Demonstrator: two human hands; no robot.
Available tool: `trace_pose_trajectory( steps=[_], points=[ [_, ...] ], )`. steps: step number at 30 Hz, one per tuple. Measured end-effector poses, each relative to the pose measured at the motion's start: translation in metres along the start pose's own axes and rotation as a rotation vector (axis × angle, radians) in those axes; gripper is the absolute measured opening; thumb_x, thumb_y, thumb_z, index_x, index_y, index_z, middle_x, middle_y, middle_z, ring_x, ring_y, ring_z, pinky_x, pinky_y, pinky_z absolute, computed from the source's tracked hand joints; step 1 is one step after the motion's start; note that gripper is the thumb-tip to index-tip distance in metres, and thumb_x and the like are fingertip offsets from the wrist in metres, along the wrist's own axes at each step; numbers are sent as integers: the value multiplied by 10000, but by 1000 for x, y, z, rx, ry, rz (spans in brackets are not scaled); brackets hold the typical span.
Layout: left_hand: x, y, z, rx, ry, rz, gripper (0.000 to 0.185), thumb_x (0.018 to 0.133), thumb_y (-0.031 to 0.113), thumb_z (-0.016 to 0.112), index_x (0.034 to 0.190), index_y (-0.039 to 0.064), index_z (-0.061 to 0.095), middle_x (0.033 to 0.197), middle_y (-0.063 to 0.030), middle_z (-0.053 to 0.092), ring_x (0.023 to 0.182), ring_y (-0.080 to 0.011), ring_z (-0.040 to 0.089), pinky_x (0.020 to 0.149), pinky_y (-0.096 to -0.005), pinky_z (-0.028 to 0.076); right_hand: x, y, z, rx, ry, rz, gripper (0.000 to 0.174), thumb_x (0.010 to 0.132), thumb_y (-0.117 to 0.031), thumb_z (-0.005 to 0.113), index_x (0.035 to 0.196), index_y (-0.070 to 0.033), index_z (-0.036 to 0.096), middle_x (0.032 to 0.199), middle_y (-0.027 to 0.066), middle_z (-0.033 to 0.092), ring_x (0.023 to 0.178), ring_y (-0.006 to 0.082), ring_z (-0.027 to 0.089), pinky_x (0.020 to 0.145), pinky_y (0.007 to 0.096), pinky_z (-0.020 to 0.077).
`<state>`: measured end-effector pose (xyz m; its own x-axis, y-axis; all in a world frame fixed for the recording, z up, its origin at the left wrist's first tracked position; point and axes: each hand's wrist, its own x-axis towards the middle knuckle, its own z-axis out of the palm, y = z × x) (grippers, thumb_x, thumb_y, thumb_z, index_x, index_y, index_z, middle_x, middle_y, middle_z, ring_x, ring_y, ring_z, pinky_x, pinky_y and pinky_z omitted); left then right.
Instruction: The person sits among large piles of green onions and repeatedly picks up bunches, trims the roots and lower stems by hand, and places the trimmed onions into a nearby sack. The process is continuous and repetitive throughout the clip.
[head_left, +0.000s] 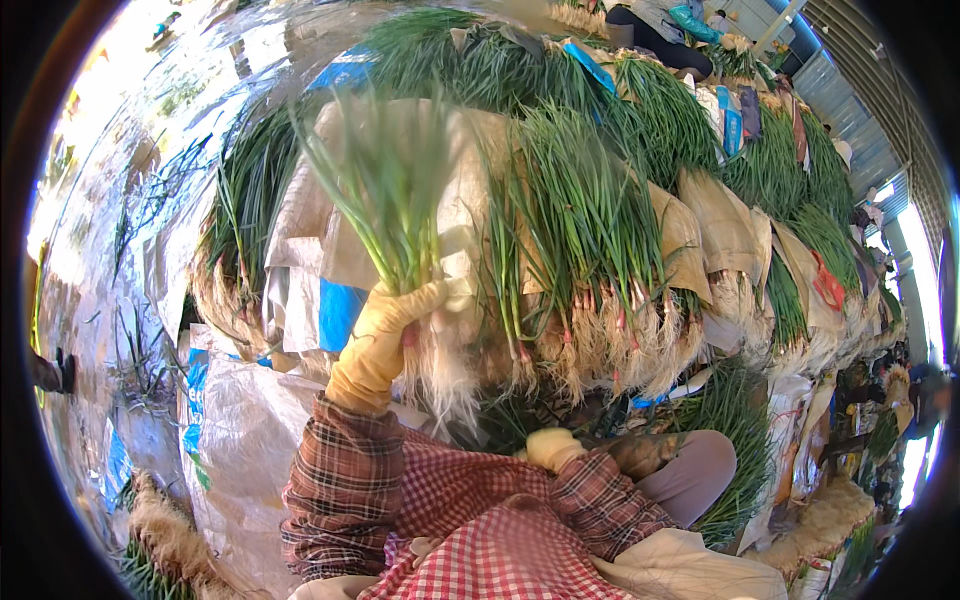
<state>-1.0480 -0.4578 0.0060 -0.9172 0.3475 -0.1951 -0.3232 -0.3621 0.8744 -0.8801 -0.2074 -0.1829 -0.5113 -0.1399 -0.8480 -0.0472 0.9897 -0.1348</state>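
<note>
My left hand (385, 330), in a yellow glove, grips a bunch of green onions (405, 259) around the lower stems. The bunch is raised upright, its leaf tops blurred and its pale roots hanging below my fist. Down by my lap, my right hand (553, 448) wears a pale yellow glove; its fingers are hidden, and I cannot tell whether it holds anything. Before me, more green onions (592, 217) lie in a row on tan sacking (491, 150), roots towards me. Loose green leaves (504, 421) lie just beyond my lap.
A white woven sack (255, 427) spreads at my left. More onion heaps (232, 195) stand to the left and farther back, some partly covered by sacking. Rooted bundles (169, 532) lie at the lower left. Another person (660, 45) is at the top right; a shoe (66, 371) shows at the left edge.
</note>
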Motion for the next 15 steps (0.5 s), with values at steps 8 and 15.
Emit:
trace_pose_trajectory(
  steps=[8,15],
  points=[
    [20,-40,1,-355,-254,-222,430,984,253,511,1276,-63,514,658,42,500,588,-95,454,631,-235,419,29,-33,-122,37,831,246,410,884,-442,585,894,-44,680,824,152,683,749,306,678,646,414,521],
    [18,-78,29,-156,-25,-386,256,876,160,706,994,-67,694,866,-130,717,497,-118,550,461,-214,430,-40,-40,-121,265,1184,-38,153,908,-172,616,839,-38,643,634,86,606,548,190,590,509,320,458]
  ],
)
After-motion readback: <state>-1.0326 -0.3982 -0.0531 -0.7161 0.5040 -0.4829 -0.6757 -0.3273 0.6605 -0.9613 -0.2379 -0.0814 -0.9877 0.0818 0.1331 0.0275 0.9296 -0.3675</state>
